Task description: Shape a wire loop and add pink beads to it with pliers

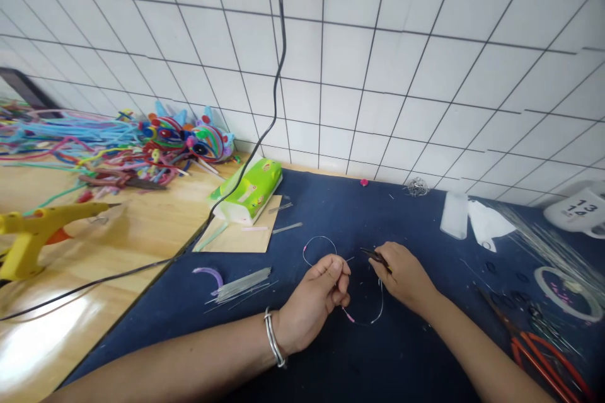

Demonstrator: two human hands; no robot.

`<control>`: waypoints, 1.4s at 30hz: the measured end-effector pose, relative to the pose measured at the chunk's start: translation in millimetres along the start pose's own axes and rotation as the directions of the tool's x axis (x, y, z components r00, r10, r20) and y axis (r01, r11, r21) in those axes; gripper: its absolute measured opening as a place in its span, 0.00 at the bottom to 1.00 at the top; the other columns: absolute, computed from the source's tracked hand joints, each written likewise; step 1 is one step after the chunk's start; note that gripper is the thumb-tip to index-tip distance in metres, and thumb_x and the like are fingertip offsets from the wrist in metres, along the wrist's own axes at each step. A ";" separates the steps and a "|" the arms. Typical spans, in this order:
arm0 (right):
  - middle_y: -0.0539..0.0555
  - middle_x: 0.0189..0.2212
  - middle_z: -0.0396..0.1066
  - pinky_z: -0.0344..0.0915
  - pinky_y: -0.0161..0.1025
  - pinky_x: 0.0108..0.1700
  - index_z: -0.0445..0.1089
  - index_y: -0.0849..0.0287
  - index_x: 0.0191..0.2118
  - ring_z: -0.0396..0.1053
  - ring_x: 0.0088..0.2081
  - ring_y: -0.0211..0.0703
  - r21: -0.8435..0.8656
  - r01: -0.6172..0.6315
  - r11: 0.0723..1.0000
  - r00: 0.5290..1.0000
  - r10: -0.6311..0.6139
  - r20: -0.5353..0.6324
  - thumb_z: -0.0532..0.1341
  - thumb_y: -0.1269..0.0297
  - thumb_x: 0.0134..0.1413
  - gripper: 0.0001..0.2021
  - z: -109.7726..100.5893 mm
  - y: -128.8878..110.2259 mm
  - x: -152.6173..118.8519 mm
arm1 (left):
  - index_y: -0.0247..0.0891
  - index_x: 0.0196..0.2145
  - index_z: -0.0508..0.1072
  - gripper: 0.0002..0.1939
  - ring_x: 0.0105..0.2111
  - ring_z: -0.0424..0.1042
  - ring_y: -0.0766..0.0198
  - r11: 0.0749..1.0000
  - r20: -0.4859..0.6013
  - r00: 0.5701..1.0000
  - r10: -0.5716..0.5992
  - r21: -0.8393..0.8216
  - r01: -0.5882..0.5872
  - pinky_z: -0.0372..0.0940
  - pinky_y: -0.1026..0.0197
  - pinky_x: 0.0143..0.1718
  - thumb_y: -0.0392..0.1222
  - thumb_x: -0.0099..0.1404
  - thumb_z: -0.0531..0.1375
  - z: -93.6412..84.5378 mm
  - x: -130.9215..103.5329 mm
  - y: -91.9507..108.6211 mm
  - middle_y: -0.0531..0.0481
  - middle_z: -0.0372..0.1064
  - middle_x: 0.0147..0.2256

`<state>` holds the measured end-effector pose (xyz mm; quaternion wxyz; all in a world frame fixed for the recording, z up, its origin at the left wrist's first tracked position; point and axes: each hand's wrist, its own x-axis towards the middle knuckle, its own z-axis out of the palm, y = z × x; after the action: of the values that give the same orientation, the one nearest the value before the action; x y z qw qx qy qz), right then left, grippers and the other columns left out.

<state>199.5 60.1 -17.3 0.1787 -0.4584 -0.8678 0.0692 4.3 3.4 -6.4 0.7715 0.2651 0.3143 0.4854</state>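
Near the middle of the dark blue cloth, my left hand (326, 286) pinches a thin wire (322, 237) between thumb and fingers. The wire curves in a loop above the hand and hangs in another loop below it, with small pink beads (350, 316) on it. To the right, my right hand (399, 271) is closed round dark pliers (375, 255), whose tips point left toward the left hand. The two hands are apart. Part of the lower wire loop reaches up to just under my right hand.
Scissors with orange handles (543, 359), a white ring dish (541, 277) and a mug (576, 208) are at right. At left lie cut wires (246, 283), a green tissue pack (255, 189), a yellow glue gun (28, 236) and colourful craft stems (85, 138). A black cable (276, 88) hangs down.
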 end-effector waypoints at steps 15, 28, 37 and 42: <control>0.52 0.26 0.63 0.57 0.38 0.35 0.60 0.59 0.30 0.61 0.31 0.41 -0.008 -0.005 1.000 0.994 0.006 0.105 0.50 0.63 0.57 0.08 0.4 -4.6 0.2 | 0.36 0.31 0.64 0.11 0.20 0.52 0.73 0.999 -0.048 0.999 -0.012 0.047 0.014 0.53 0.66 0.25 0.47 0.64 0.51 -1.2 2.1 0.9 0.56 0.55 0.22; 0.54 0.21 0.69 0.61 0.32 0.20 0.59 0.62 0.32 0.68 0.19 0.37 0.715 -0.684 0.141 0.688 -0.199 0.698 0.41 0.48 0.59 0.22 -22.0 -25.3 -4.6 | 0.35 0.31 0.63 0.10 0.19 0.49 0.73 1.000 0.091 0.996 -0.004 0.025 0.002 0.52 0.66 0.24 0.44 0.66 0.49 -6.5 6.0 7.6 0.56 0.53 0.20; 0.58 0.23 0.71 0.65 0.33 0.23 0.61 0.66 0.32 0.72 0.24 0.41 0.722 -0.691 -0.033 0.691 -0.326 0.645 0.43 0.50 0.60 0.22 -9.6 -23.6 -10.3 | 0.35 0.28 0.62 0.12 0.18 0.49 0.73 0.995 0.180 0.983 -0.035 -0.082 0.050 0.52 0.66 0.23 0.42 0.67 0.48 -6.0 7.6 8.9 0.57 0.50 0.19; 0.59 0.25 0.72 0.66 0.33 0.24 0.61 0.65 0.32 0.73 0.26 0.43 0.737 -0.674 -0.055 0.705 -0.349 0.618 0.44 0.50 0.60 0.22 -12.1 -24.8 -10.2 | 0.34 0.28 0.62 0.11 0.17 0.47 0.74 0.994 0.193 0.979 -0.062 -0.081 0.079 0.51 0.67 0.22 0.42 0.66 0.49 -7.1 8.3 8.8 0.57 0.50 0.18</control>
<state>190.1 37.1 -1.6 0.1110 -0.2369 -0.4600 0.8485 -3.3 15.2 -6.7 0.8257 0.2645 0.2268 0.4435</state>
